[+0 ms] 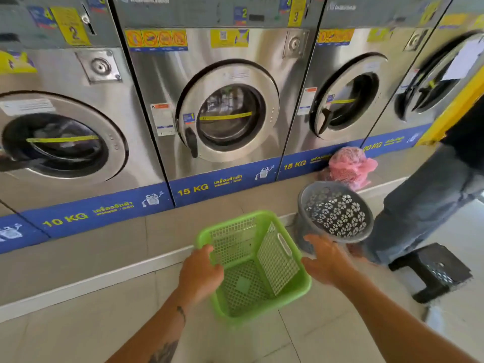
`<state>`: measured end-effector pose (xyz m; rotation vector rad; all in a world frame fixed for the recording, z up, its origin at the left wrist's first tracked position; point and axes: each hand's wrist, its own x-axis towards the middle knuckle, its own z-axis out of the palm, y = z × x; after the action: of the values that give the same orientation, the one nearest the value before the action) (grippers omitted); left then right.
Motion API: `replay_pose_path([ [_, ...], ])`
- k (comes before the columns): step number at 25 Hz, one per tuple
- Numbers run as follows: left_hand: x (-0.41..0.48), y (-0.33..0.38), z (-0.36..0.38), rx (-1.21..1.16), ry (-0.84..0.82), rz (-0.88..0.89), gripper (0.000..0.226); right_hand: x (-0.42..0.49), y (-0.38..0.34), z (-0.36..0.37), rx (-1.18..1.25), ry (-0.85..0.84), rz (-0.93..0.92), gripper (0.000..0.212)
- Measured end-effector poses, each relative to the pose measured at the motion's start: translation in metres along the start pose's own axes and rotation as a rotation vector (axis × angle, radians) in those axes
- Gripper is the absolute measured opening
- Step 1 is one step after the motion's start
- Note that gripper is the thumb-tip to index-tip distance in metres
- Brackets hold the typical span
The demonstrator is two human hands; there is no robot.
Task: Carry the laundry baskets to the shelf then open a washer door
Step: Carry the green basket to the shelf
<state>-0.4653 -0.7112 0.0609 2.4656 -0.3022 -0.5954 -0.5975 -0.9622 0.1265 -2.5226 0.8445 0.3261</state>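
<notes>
The green basket [252, 268] sat on the tiled floor [78, 323] in front of the row of washers, empty, its mesh walls upright. The left hand [200, 273] curled over the basket's left rim, fingers wrapped on the edge. The right hand [327, 260] was spread open, fingers splayed, beside the basket's right rim and just below the grey round basket [336, 212]; whether it touched either one could not be told. The grey basket tilted toward the camera, just right of the green one. Behind it lay a pink mesh bag [349, 165] against the washer base. The middle washer door [227, 110] was shut. A person's jeans leg [424, 200] and a black stool [432, 271] crowded the right side; the floor to the left lay open.
</notes>
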Motion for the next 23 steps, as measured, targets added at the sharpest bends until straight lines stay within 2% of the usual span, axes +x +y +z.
replay_pose_path([
  [4,0.065,-0.025,0.054,0.201,0.014,-0.031,0.072,0.114,0.033,0.042,0.028,-0.085,0.045,0.061],
  [9,0.147,-0.104,0.161,0.381,-0.014,-0.158,0.089,0.255,0.097,0.149,-0.029,-0.139,-0.005,0.071],
  [14,0.189,-0.155,0.244,0.391,0.085,-0.184,0.104,0.318,0.142,0.238,-0.152,-0.139,-0.079,0.089],
  [18,0.191,-0.149,0.238,0.307,0.139,-0.225,0.105,0.326,0.143,0.237,-0.229,-0.118,-0.158,0.103],
  [23,0.150,-0.113,0.164,0.176,0.229,-0.352,0.102,0.308,0.087,0.167,-0.267,-0.071,-0.323,0.093],
])
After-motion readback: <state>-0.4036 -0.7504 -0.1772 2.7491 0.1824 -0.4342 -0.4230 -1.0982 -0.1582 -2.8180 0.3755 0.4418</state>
